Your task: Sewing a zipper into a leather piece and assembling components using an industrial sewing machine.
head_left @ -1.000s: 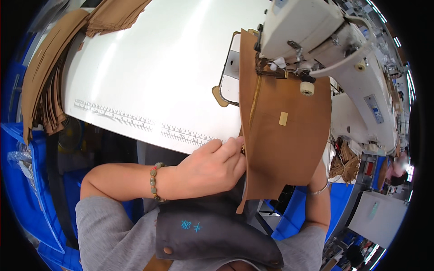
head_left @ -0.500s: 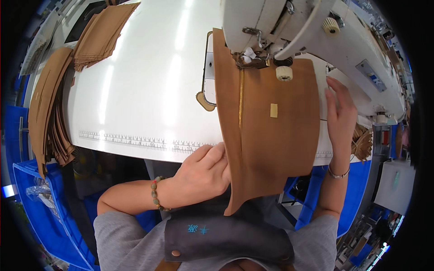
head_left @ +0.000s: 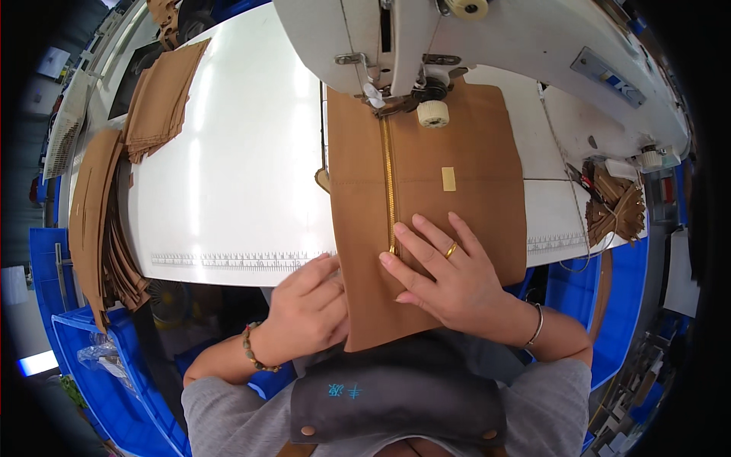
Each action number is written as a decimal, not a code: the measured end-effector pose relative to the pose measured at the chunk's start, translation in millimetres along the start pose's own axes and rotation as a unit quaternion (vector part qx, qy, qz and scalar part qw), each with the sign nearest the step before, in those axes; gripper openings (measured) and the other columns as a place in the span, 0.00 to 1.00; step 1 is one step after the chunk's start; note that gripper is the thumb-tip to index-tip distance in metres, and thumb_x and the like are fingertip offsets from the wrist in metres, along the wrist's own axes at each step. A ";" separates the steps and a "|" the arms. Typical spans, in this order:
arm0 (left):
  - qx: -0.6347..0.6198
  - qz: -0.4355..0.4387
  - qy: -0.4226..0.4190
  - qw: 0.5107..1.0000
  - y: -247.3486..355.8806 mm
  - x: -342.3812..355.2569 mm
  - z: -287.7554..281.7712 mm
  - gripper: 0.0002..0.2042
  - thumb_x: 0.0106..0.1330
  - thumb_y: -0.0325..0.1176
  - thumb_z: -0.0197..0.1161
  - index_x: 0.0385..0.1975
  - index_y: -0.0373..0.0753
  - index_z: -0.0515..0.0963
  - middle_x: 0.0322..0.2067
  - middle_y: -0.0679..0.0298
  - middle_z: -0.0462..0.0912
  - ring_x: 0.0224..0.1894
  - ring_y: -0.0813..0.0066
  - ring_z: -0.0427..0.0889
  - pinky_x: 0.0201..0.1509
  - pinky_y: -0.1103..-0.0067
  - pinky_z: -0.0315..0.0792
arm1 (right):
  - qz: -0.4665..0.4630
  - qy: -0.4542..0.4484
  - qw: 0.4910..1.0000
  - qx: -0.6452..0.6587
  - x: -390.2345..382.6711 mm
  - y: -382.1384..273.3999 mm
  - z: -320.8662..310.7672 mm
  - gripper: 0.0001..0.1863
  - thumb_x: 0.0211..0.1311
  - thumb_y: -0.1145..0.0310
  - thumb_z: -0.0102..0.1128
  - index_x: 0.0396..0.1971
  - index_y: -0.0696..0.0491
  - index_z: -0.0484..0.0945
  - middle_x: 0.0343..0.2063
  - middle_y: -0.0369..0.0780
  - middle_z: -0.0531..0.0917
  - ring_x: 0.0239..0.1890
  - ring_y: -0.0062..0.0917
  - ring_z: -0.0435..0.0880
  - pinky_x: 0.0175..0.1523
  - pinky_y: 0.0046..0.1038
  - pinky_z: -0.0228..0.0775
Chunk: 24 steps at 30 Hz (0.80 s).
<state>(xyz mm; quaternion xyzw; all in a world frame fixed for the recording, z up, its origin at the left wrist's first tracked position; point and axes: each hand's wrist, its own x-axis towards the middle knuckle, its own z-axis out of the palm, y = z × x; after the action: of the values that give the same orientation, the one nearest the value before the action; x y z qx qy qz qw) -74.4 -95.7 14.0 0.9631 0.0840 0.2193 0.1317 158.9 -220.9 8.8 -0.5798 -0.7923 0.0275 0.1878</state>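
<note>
Presently found a brown panel (head_left: pixel 434 160) lying on the white table (head_left: pixel 236 206), far portion beneath the head of the sewing machine (head_left: pixel 487 38), near end past the table's front edge. Noted on the panel a gold zipper (head_left: pixel 390 171), with a small yellow patch (head_left: pixel 448 179) to the right. Observed the right hand (head_left: pixel 457 283) laid on the panel, fingers spread beside the zipper's near end. Observed the left hand (head_left: pixel 308 305) at the panel's left edge, fingers curled; unable to say whether gripping. Recorded stacked brown pieces (head_left: pixel 164 99) at left, brown strips (head_left: pixel 615 204) at right.

A blue bin (head_left: pixel 135 407) holds clear plastic (head_left: pixel 99 353), with a white basket (head_left: pixel 64 145) farther off.
</note>
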 end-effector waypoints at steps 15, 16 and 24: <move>0.009 -0.072 -0.081 0.994 -38.1 54.3 7.6 0.36 0.55 0.46 0.76 0.64 0.33 0.76 0.65 0.54 0.78 0.69 0.50 0.75 0.70 0.63 0.72 | -0.060 0.004 0.996 0.069 21.1 25.7 -15.2 0.24 0.60 0.53 0.70 0.51 0.55 0.82 0.56 0.46 0.82 0.59 0.42 0.81 0.66 0.47 0.73; 0.009 -0.073 -0.081 0.994 -38.9 53.3 8.0 0.36 0.55 0.46 0.76 0.64 0.33 0.76 0.65 0.54 0.78 0.69 0.50 0.75 0.70 0.63 0.72 | -0.030 0.017 0.997 0.076 25.1 31.5 -16.1 0.23 0.59 0.54 0.71 0.49 0.54 0.83 0.55 0.44 0.82 0.57 0.40 0.82 0.65 0.45 0.74; -0.039 -0.092 -0.055 0.993 -39.5 50.7 10.7 0.41 0.52 0.49 0.76 0.65 0.32 0.74 0.66 0.53 0.77 0.69 0.48 0.75 0.71 0.62 0.72 | -0.005 -0.009 1.000 -0.009 43.6 45.2 -12.1 0.43 0.44 0.41 0.75 0.57 0.56 0.79 0.58 0.43 0.79 0.63 0.37 0.76 0.72 0.50 0.65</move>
<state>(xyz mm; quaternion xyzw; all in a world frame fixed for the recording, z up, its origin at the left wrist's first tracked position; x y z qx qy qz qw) -28.7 -49.4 13.5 0.9560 0.1567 0.1557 0.1932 192.8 -167.8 19.8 -0.5771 -0.7974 0.0245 0.1749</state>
